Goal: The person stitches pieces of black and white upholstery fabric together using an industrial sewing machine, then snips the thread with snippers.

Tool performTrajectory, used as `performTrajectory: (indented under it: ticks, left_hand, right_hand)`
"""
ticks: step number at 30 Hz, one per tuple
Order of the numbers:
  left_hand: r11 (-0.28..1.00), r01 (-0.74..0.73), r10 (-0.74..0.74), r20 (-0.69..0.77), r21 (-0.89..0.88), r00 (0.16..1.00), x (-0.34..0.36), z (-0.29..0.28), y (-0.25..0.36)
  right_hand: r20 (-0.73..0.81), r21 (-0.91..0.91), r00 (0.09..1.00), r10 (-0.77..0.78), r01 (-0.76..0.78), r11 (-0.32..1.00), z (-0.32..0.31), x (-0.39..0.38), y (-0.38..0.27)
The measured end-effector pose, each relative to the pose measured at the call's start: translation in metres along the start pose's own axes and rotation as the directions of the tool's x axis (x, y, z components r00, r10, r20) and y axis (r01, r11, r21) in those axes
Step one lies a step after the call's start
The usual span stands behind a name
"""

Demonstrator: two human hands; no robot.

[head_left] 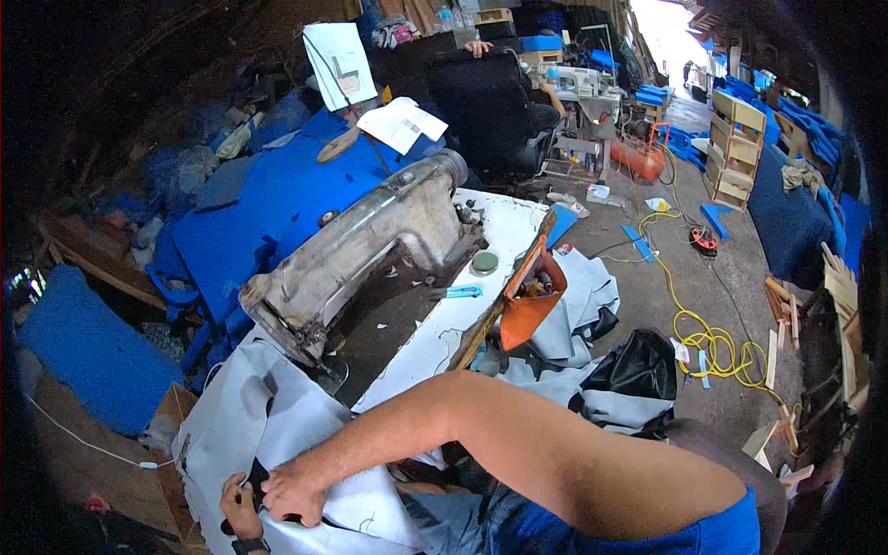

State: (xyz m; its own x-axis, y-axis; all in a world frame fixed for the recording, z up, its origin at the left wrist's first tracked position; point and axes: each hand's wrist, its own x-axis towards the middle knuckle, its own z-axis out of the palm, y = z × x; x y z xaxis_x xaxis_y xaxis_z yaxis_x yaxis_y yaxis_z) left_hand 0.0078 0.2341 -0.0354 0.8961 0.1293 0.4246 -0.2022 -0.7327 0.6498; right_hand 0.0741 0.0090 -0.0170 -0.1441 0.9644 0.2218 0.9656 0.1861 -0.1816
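My right hand (296, 495) is closed on a pale grey sheet of fabric (305, 421), fingers curled down onto it. Right beside it, my left hand (240, 507) has its fingers bent around the edge of the same fabric, where a bit of black shows between the hands. A dark band circles my left wrist. The fabric rises from my lap to the needle end of an old, worn sewing machine (356, 250). My right forearm crosses in front of part of the fabric. The exact grip of the fingertips is partly hidden.
On the white table (430, 324) lie a light-blue cutter (464, 290) and a round green-topped tin (484, 263). An orange pouch (535, 310) hangs at its right edge. Fabric scraps (583, 296) and a yellow cable (712, 342) lie on the floor. Another person's hand (478, 48) rests on a black seat behind.
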Motion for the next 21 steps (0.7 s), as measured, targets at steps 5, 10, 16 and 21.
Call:
performTrajectory:
  ticks: [5,10,16,21]
  left_hand:
    - [0.999,-0.017,0.018,-0.032,0.033,0.999,-0.003,-0.004,-0.011]
    - [0.998,-0.029,0.029,0.007,-0.059,1.0,0.0,-0.001,-0.017]
    - [1.0,0.016,-0.016,-0.026,-0.022,1.0,-0.001,-0.002,-0.027]
    - [0.975,-0.152,0.154,0.002,0.165,0.988,-0.003,0.002,-0.027]
  right_hand:
    - [0.046,-0.057,0.999,0.004,-0.002,0.998,-0.001,0.007,-0.006]
    - [0.073,-0.039,0.996,-0.053,0.056,0.998,-0.007,-0.001,-0.005]
    - [0.322,-0.113,0.943,0.088,-0.054,0.992,-0.033,-0.005,-0.024]
    - [0.597,-0.331,0.799,0.071,0.165,0.929,-0.071,-0.039,-0.069]
